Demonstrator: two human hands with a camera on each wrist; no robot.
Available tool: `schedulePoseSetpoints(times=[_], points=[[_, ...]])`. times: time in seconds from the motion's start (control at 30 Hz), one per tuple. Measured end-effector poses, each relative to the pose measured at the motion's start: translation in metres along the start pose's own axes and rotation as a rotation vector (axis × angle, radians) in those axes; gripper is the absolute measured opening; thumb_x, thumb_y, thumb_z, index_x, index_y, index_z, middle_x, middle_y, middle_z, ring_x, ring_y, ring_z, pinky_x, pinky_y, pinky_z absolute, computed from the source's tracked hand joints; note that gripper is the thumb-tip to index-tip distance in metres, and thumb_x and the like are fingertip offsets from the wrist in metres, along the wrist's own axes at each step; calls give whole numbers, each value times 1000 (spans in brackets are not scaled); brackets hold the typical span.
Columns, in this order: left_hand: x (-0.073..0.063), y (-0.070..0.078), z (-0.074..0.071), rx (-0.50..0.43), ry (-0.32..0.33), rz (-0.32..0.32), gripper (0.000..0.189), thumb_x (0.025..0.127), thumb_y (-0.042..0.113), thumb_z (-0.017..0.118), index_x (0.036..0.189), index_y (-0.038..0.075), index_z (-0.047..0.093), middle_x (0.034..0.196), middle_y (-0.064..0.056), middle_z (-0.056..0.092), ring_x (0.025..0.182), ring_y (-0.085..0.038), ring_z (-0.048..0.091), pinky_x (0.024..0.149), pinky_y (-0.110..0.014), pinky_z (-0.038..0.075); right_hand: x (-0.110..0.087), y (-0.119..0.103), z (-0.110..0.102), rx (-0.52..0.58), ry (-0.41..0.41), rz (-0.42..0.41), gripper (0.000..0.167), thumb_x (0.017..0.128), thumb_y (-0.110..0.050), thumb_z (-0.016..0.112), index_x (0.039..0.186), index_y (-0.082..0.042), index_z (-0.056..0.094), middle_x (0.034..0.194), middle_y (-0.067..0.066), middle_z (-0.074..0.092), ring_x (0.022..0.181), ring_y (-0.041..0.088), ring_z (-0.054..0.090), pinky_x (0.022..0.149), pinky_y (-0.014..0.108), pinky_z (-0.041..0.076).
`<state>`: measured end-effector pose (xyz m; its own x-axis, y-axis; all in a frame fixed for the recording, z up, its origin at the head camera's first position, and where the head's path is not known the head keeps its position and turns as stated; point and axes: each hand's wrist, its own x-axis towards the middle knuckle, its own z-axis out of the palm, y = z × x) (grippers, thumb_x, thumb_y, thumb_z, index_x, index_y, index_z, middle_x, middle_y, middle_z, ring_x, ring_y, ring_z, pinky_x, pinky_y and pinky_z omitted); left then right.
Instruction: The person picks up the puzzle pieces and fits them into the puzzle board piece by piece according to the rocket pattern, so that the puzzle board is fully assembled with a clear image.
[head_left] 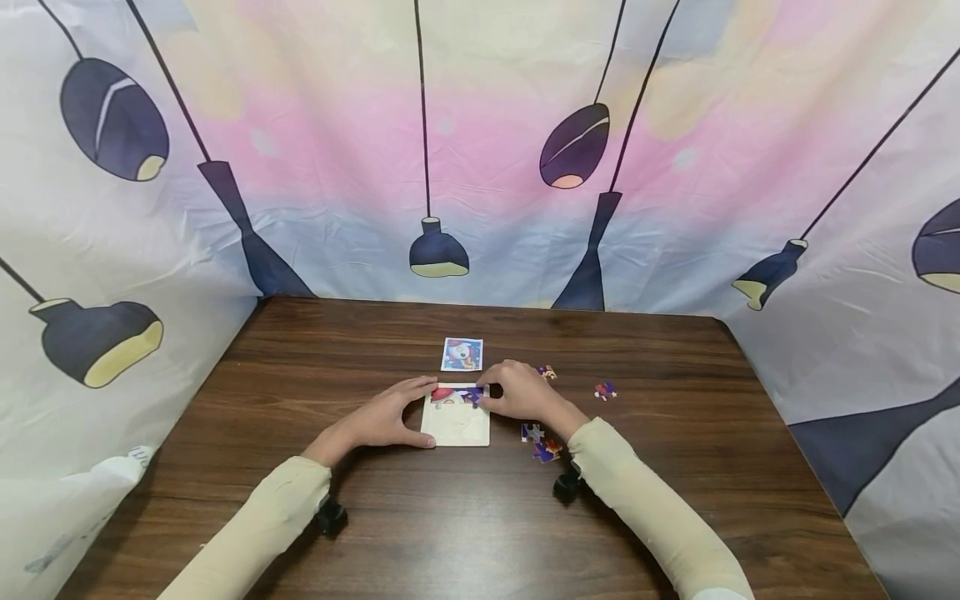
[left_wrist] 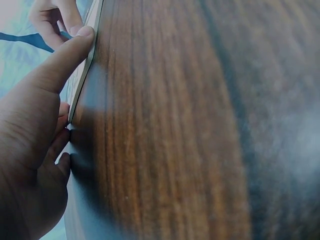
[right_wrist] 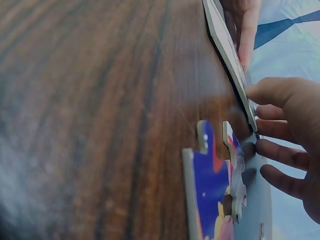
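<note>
A pale square puzzle tray [head_left: 454, 430] lies on the table between both hands. Joined picture pieces, among them a red-and-white one [head_left: 442, 395], fill its far strip; the nearer part shows bare board. My left hand [head_left: 386, 414] holds the tray's left side, thumb at the near corner and fingers at the far corner. In the left wrist view the left thumb [left_wrist: 67, 57] lies along the tray edge. At the far right corner, my right hand [head_left: 522, 392] has thumb and index finger about a purple puzzle piece [head_left: 472, 395], which they partly cover.
Loose puzzle pieces lie right of the tray: a grey-and-purple piece [head_left: 532, 432], a purple-and-red piece [head_left: 547, 451] near the right wrist, another piece [head_left: 547, 372] beyond the right hand and one [head_left: 605, 390] farther right. A picture card [head_left: 462, 354] lies behind the tray.
</note>
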<state>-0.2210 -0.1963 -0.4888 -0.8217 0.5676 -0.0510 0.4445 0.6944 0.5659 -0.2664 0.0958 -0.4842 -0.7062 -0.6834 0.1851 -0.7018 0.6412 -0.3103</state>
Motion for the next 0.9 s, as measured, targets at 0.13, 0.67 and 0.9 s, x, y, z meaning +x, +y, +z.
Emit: schedulePoseSetpoints(times=[0.13, 0.67, 0.9], points=[[0, 0, 0, 3, 3, 1, 103, 80, 63, 80, 158, 10, 39, 165, -13, 31, 151, -39, 30, 114, -64, 32, 0, 0, -1, 5, 4, -6, 31, 94, -36, 75, 116, -14, 78, 118, 2, 74, 110, 19, 69, 95, 39, 55], [2, -2, 1, 9, 2, 6, 104, 79, 65, 79, 159, 11, 39, 166, -13, 31, 151, -38, 30, 114, -64, 32, 1, -3, 0, -16, -35, -11, 30, 95, -35, 73, 115, -13, 79, 123, 5, 72, 113, 23, 67, 98, 42, 54], [2, -2, 1, 10, 1, 5, 104, 79, 65, 79, 159, 11, 39, 166, -13, 31, 151, -39, 30, 114, -64, 32, 2, -5, -1, -29, -42, -1, 30, 96, -35, 73, 117, -14, 79, 124, 5, 71, 112, 24, 66, 97, 42, 54]])
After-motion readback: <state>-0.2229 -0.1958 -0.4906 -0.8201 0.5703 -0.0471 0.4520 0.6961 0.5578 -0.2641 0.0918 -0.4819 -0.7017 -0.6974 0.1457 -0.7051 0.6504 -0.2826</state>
